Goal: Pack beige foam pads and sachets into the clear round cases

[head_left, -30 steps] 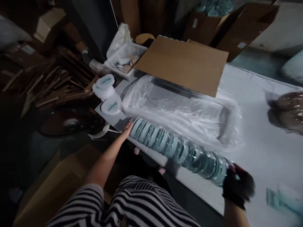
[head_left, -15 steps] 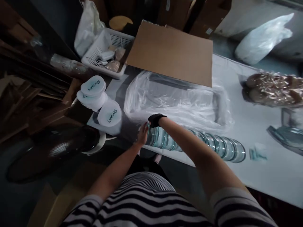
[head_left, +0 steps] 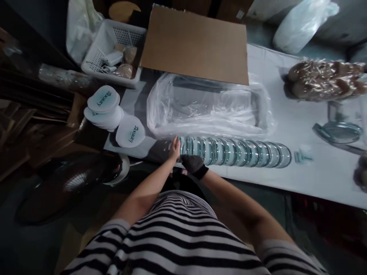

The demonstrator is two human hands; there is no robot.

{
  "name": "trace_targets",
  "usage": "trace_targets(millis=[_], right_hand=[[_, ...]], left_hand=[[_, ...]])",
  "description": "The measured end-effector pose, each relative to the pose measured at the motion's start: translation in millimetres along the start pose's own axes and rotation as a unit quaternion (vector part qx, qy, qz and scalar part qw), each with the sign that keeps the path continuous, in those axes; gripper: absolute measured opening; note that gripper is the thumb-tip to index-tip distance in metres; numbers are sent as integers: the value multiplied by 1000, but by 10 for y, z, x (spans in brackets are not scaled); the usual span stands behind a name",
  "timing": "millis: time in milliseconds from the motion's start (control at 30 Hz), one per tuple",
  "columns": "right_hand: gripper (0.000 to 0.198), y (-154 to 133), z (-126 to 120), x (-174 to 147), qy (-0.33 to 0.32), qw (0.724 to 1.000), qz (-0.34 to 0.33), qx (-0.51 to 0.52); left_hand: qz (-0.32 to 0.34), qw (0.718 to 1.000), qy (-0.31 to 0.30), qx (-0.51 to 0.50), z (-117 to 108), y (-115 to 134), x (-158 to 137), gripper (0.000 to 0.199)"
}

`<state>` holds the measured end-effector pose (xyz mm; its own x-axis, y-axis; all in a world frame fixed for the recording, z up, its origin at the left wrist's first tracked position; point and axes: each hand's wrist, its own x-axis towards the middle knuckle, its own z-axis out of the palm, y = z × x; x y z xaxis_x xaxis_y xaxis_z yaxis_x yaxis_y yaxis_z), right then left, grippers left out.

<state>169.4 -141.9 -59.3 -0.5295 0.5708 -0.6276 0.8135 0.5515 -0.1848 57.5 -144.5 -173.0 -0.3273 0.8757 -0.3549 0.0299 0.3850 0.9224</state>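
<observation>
A long row of clear, teal-edged plastic pieces (head_left: 243, 152) lies nested along the table's front edge. My left hand (head_left: 174, 148) is bare and rests against the row's left end, fingers stretched upward along the end piece. Just in front of that end is my right hand (head_left: 194, 164), in a dark glove, its fingers curled in at the row's lower edge. What those fingers hold, if anything, is hidden. Behind the row sits a container lined with clear plastic film (head_left: 209, 130).
A cardboard sheet (head_left: 197, 42) overlaps the lined container's back. White printed cards (head_left: 130, 131) are at left, near a white basket (head_left: 134, 36). Rightward lie wrapped brown items (head_left: 323, 80), a teal-edged clear piece (head_left: 340, 131) and a small clear packet (head_left: 304, 154).
My right hand has come down from above the row's left end to its front side. My left hand stays at that end. The view has shifted, and more of the row shows.
</observation>
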Motion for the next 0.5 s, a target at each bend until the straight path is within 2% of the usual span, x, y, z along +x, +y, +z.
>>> trace_targets(millis=[100, 200, 233, 300, 367, 400, 433, 500], right_hand=[[45, -163, 449, -162, -15, 999, 20, 33], [48, -147, 556, -203, -49, 996, 32, 69], [45, -80, 502, -205, -45, 995, 37, 77], [41, 142, 272, -175, 7, 994, 69, 86], [42, 422, -68, -66, 81, 987, 115, 80], [43, 554, -253, 29, 98, 985, 125, 67], [42, 662, -433, 149, 79, 988, 122, 49], [37, 779, -739, 432, -2, 996, 86, 8]], left_hand=[[0, 1000, 10, 11, -2, 38, 19, 51], [7, 999, 19, 40, -37, 131, 8, 51], [27, 998, 26, 59, -53, 170, -9, 51], [100, 989, 34, 108, -83, 248, -62, 53], [186, 969, 5, 160, -102, 314, -122, 53], [218, 958, -23, 185, -105, 340, -147, 51], [240, 947, -50, 208, -105, 359, -165, 48], [265, 928, -84, 249, -101, 381, -179, 43]])
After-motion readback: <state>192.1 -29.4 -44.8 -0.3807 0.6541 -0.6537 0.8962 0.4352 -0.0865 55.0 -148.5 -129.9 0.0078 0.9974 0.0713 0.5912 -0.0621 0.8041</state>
